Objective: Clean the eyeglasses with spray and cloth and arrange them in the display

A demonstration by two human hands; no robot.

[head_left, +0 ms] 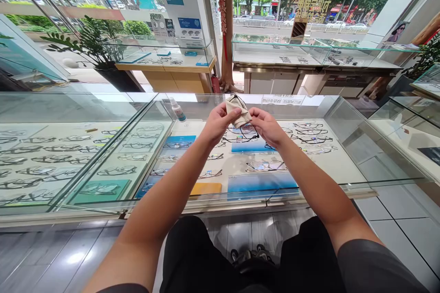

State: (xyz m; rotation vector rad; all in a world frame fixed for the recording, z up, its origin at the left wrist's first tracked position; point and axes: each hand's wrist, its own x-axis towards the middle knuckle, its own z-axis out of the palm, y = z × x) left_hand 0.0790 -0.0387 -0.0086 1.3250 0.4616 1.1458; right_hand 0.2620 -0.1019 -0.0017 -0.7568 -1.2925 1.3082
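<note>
Above the glass counter, my left hand [219, 122] is closed on a beige cloth [237, 111], its thumb pressing the cloth from the front. The cloth is folded round part of a pair of dark-framed glasses [257, 136]; one rim and lens hang out below it, and a bit of dark frame shows above. My right hand [266, 124] is closed at the right edge of the cloth, its fingertips pinching the glasses near the cloth. The exact grip point is partly hidden. A small spray bottle [178, 111] stands on the glass to the left of my hands.
Beneath the hands is a glass display counter [206, 203] with rows of eyeglasses inside. A second display case [275, 62] stands beyond by the window. A potted plant [117, 78] is at the back left, and a red fire extinguisher [215, 84] stands near the wooden trunk [226, 55].
</note>
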